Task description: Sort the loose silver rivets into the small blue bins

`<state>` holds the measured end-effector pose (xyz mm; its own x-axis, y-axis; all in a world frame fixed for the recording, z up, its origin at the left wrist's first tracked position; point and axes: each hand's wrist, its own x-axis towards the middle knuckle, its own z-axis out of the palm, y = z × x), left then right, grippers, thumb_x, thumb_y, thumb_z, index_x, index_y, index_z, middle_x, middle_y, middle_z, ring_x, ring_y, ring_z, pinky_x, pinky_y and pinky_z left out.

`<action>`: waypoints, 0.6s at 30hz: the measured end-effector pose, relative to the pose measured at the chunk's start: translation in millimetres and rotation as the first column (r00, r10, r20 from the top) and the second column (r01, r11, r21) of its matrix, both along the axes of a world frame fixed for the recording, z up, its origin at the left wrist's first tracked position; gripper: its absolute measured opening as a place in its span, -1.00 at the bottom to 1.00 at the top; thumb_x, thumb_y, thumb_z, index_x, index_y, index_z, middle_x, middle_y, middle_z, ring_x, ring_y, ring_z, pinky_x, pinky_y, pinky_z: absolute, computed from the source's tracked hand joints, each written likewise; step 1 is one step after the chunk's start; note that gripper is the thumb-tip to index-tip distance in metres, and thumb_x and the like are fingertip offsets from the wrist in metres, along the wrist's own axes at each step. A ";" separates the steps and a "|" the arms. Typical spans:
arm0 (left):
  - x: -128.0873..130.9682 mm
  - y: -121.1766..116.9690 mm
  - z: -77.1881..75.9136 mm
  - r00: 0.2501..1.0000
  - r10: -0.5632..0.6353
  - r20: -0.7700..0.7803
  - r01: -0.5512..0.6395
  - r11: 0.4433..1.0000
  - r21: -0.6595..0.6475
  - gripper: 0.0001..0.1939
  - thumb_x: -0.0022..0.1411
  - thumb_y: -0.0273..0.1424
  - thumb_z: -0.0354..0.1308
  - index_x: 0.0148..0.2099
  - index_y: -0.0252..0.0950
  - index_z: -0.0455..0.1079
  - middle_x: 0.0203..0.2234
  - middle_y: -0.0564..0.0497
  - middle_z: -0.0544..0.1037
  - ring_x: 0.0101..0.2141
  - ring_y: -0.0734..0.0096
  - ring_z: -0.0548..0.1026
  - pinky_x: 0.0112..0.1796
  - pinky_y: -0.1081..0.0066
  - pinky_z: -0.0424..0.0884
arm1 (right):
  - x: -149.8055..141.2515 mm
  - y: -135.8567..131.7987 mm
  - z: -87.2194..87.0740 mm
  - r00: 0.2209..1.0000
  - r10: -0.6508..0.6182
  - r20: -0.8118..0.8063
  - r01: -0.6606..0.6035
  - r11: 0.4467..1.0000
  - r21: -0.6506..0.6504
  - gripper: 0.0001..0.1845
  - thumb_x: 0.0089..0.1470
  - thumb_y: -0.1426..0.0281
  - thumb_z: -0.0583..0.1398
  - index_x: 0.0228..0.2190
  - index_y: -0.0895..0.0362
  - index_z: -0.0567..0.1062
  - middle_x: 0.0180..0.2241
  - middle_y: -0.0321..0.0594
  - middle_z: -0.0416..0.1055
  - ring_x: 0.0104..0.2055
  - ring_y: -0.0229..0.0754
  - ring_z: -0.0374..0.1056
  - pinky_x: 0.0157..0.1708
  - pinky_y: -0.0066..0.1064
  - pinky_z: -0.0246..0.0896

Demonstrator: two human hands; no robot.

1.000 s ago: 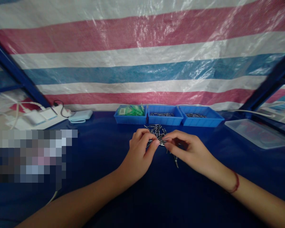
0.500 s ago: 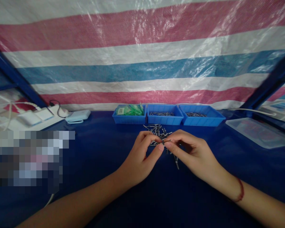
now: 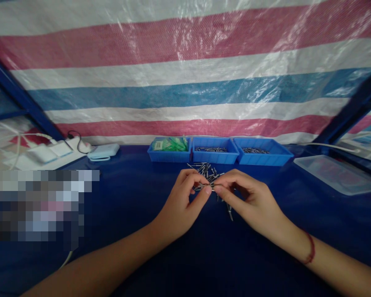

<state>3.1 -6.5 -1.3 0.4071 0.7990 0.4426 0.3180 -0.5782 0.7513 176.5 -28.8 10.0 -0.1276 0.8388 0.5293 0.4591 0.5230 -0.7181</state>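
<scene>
Loose metal pieces that look like blind rivets lie in a pile on the blue tabletop, in the middle of the head view. Just in front of the pile, my left hand pinches one thin rivet between thumb and fingertips. From the other side my right hand pinches at the same small piece, its fingertips nearly meeting those of the left. Most of the held piece is hidden by the fingers. Part of the pile lies behind both hands, and a few rivets stick out below the right fingers.
Three blue bins stand behind the pile: the left bin holds green packets, the middle bin and right bin hold metal pieces. A clear plastic lid lies right. A power strip and light-blue case are left.
Both hands stay pinched together at the same spot, with only a slight shift of the fingertips. The whole view has moved a little.
</scene>
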 end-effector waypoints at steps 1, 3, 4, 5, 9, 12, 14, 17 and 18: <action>0.0 -0.3 0.4 1.000 0.003 0.013 -0.003 1.000 0.000 -0.94 0.26 -0.43 0.02 -0.19 -0.24 0.29 -0.19 -0.03 0.29 -0.16 0.39 0.35 -0.22 0.38 0.37 | 0.1 0.6 -0.6 1.000 -0.010 0.008 0.010 1.000 -0.003 -0.91 0.05 0.34 0.20 -0.39 0.09 0.51 -0.46 -0.25 0.43 -0.44 -0.26 0.34 -0.47 -0.42 0.25; 0.2 -0.8 1.2 0.999 0.007 0.036 -0.007 1.000 0.011 -0.94 0.26 -0.43 0.02 -0.19 -0.24 0.28 -0.19 -0.03 0.29 -0.17 0.39 0.35 -0.22 0.38 0.38 | 0.1 1.5 -2.0 1.000 -0.017 0.014 0.017 1.000 -0.015 -0.89 0.06 0.34 0.19 -0.38 0.08 0.51 -0.45 -0.24 0.44 -0.43 -0.24 0.34 -0.47 -0.41 0.26; 0.3 -1.0 1.7 0.999 0.008 0.045 -0.009 1.000 0.018 -0.94 0.26 -0.43 0.02 -0.19 -0.24 0.28 -0.20 -0.03 0.29 -0.18 0.39 0.35 -0.22 0.38 0.38 | 0.0 1.8 -2.6 1.000 -0.010 0.013 0.011 1.000 -0.025 -0.89 0.07 0.33 0.18 -0.37 0.08 0.51 -0.43 -0.23 0.45 -0.41 -0.23 0.35 -0.46 -0.39 0.27; 0.4 -1.3 2.1 0.999 0.008 0.053 -0.009 1.000 0.026 -0.94 0.26 -0.43 0.02 -0.19 -0.24 0.28 -0.20 -0.03 0.29 -0.18 0.39 0.35 -0.22 0.38 0.38 | -0.2 1.8 -3.1 1.000 0.004 0.013 -0.003 0.999 -0.036 -0.88 0.08 0.33 0.17 -0.37 0.08 0.51 -0.41 -0.22 0.45 -0.39 -0.21 0.36 -0.44 -0.38 0.29; -0.2 -1.7 2.6 0.999 0.006 0.053 -0.009 0.998 0.064 -0.96 0.26 -0.42 0.03 -0.22 -0.25 0.27 -0.22 -0.02 0.29 -0.18 0.40 0.35 -0.23 0.39 0.37 | -0.8 1.3 -3.4 0.993 0.104 0.061 -0.099 0.992 -0.080 -0.85 0.12 0.33 0.13 -0.37 0.08 0.49 -0.38 -0.21 0.45 -0.33 -0.19 0.38 -0.32 -0.32 0.32; -0.7 -2.1 0.8 0.999 0.004 0.033 -0.006 0.998 0.057 -0.92 0.27 -0.40 0.02 -0.17 -0.24 0.26 -0.21 -0.02 0.31 -0.19 0.41 0.36 -0.21 0.38 0.36 | 3.1 4.8 -2.0 0.984 0.138 0.115 -0.129 0.988 -0.085 -0.83 0.14 0.33 0.11 -0.39 0.09 0.48 -0.38 -0.22 0.46 -0.33 -0.21 0.38 -0.31 -0.35 0.31; -0.8 -2.8 -0.9 1.000 0.017 0.017 -0.017 1.000 0.022 -0.82 0.27 -0.38 0.03 -0.07 -0.22 0.22 -0.16 -0.04 0.32 -0.20 0.40 0.37 -0.22 0.37 0.36 | 11.6 11.6 0.1 0.988 0.055 0.141 -0.049 0.998 -0.045 -0.81 0.14 0.30 0.11 -0.40 0.09 0.48 -0.40 -0.23 0.46 -0.35 -0.20 0.38 -0.34 -0.37 0.30; -0.7 -4.0 -2.2 0.999 0.007 -0.043 -0.007 1.000 -0.002 -0.70 0.26 -0.38 0.03 0.05 -0.20 0.17 -0.12 -0.07 0.35 -0.19 0.37 0.38 -0.21 0.34 0.37 | 36.5 28.0 6.2 0.950 -0.262 0.168 0.253 0.965 0.071 -0.75 0.14 0.24 0.08 -0.41 0.10 0.47 -0.44 -0.22 0.47 -0.43 -0.19 0.37 -0.44 -0.38 0.26; -0.6 -4.3 -2.0 0.997 -0.017 -0.075 0.017 1.000 0.008 -0.70 0.26 -0.39 0.02 0.05 -0.20 0.19 -0.12 -0.07 0.37 -0.17 0.36 0.38 -0.19 0.33 0.37 | 47.4 33.9 8.9 0.902 -0.387 0.190 0.372 0.922 0.112 -0.74 0.13 0.23 0.07 -0.42 0.10 0.47 -0.42 -0.20 0.48 -0.44 -0.18 0.37 -0.45 -0.37 0.25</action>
<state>2.6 -10.8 -3.3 0.4530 0.7879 0.4172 0.3637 -0.5905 0.7204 224.0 5.1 19.0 0.0812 0.8063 0.5858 0.7656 0.3259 -0.5547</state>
